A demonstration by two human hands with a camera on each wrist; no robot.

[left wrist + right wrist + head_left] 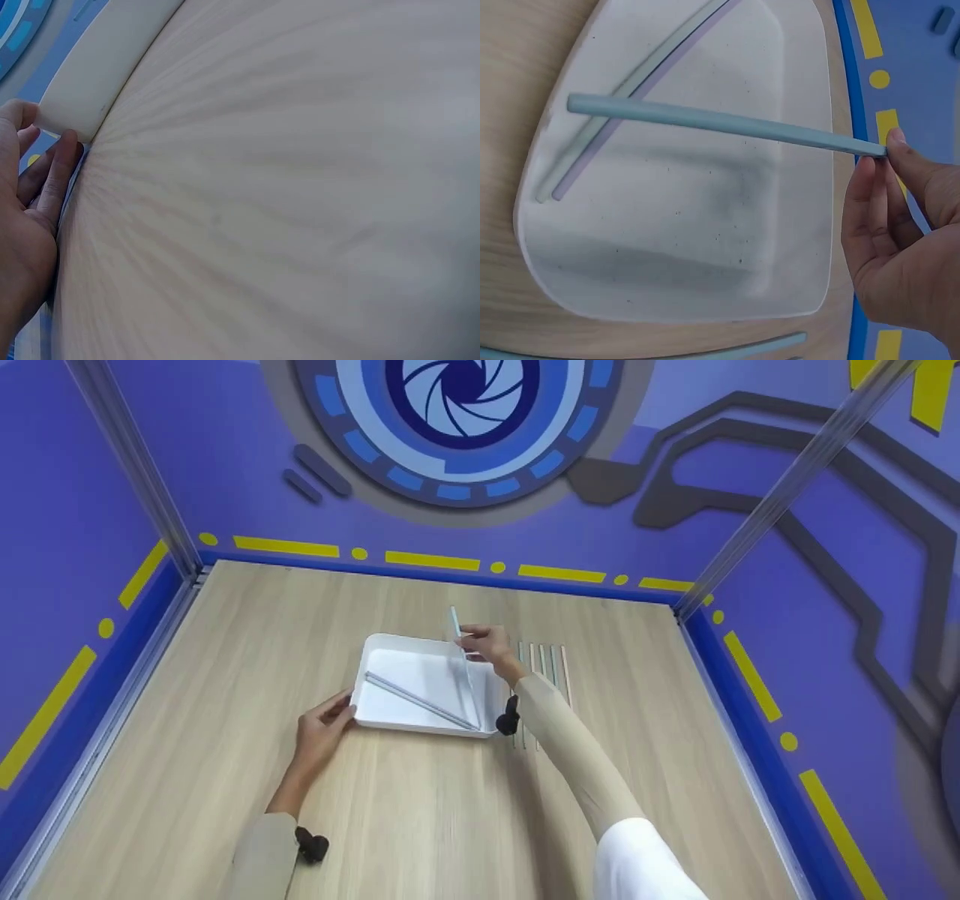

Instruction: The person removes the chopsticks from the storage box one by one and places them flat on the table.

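My right hand [486, 645] pinches a light blue chopstick [705, 118] between thumb and fingers, above the right part of a white tray [405, 643]. The chopstick slants down from the hand toward the tray's near edge; whether its lower end touches the tray I cannot tell. Two chopsticks, a pale green one [656, 60] and a purple one [592, 155], lie side by side diagonally in the tray. At the tray's near left corner, my left hand [321, 731] grips the wall with thumb and fingers. The left wrist view shows the fingertips [69, 139] against that corner.
Several more chopsticks [553, 660], in pastel colours, lie in a row on the wooden table [405, 817] just right of the tray, partly hidden beneath my right forearm. Blue printed panels [247, 495] wall in the table at the back and sides.
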